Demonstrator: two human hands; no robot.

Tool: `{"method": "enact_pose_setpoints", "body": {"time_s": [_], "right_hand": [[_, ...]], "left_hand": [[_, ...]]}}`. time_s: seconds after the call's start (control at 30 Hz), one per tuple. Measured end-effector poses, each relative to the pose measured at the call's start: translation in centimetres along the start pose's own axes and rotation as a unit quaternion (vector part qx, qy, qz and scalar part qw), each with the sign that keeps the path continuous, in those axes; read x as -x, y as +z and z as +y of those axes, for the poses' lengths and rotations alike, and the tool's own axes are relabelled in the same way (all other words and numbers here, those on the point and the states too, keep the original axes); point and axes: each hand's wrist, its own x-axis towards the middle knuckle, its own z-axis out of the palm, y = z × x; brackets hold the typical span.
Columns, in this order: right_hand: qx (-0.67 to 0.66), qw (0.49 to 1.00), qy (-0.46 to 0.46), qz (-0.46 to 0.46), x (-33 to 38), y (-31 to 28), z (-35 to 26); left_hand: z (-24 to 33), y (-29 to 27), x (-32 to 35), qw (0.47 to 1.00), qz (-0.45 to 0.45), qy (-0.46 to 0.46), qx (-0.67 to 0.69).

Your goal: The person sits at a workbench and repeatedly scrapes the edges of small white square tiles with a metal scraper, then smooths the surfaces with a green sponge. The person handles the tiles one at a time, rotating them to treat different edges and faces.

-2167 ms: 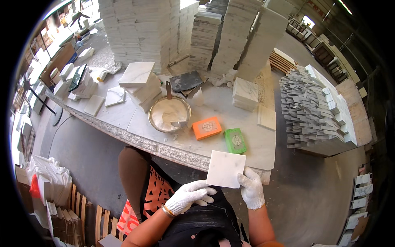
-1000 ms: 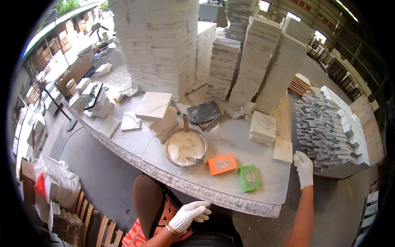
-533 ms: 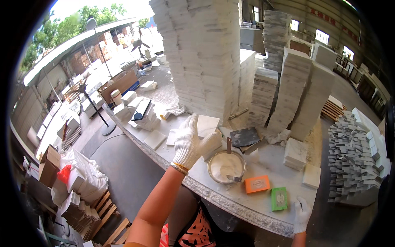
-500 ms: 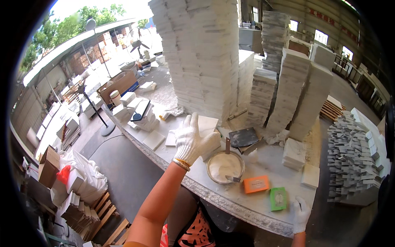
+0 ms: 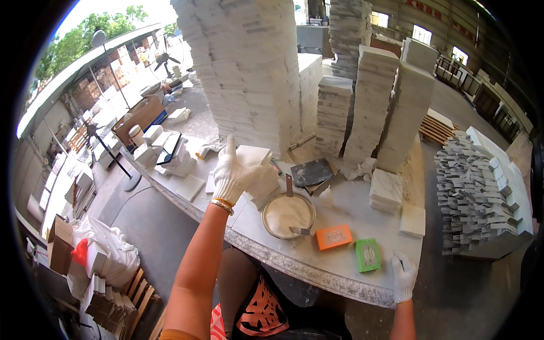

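Observation:
My left hand [image 5: 233,177], in a white knit glove, is spread flat against pale stone tiles [image 5: 255,154] on the table, thumb stretched to the right. Just right of it sits a round metal pan [image 5: 264,224] of whitish paste. A scraper with a brown handle [image 5: 289,186] leans at its far rim, and a metal blade [image 5: 300,230] lies across its near rim. An orange box [image 5: 333,237] and a green box [image 5: 368,255] lie between the pan and my right hand [image 5: 404,276]. That gloved hand rests at the table's right edge, fingers curled; anything inside is hidden.
Tall stacks of stone tiles [image 5: 241,73] rise at the back of the stone-edged table [image 5: 340,277]. A dark square slab [image 5: 312,172] lies behind the pan. Small tile piles [image 5: 386,190] stand at right. A phone [image 5: 170,148] rests on tiles at left. Stacked stone pieces [image 5: 476,198] stand beyond the table.
The whole view has shifted, so the table and things sit further left and higher. Both hands keep about the same places relative to the tiles and boxes.

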Motion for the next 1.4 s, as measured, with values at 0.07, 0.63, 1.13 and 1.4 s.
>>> {"method": "enact_pose_setpoints", "body": {"time_s": [0.07, 0.63, 1.13, 1.4], "right_hand": [[-0.044, 0.998, 0.030, 0.015, 0.0, 0.1, 0.2], [-0.429, 0.832, 0.236, -0.261, 8.8, 6.8, -17.0], [-0.489, 0.771, 0.320, -0.253, 10.4, 6.9, -12.9], [-0.436, 0.796, 0.311, -0.281, 9.1, 5.9, -13.8]], "left_hand": [[-1.9, 0.5, 0.5, 0.994, 0.047, 0.067, 0.076], [0.0, 3.3, 30.6, 0.946, -0.093, 0.200, 0.239], [-4.4, 0.8, 30.6, 0.582, -0.458, -0.273, 0.613], [-4.8, 1.7, 31.3, 0.540, -0.419, -0.298, 0.666]]}}
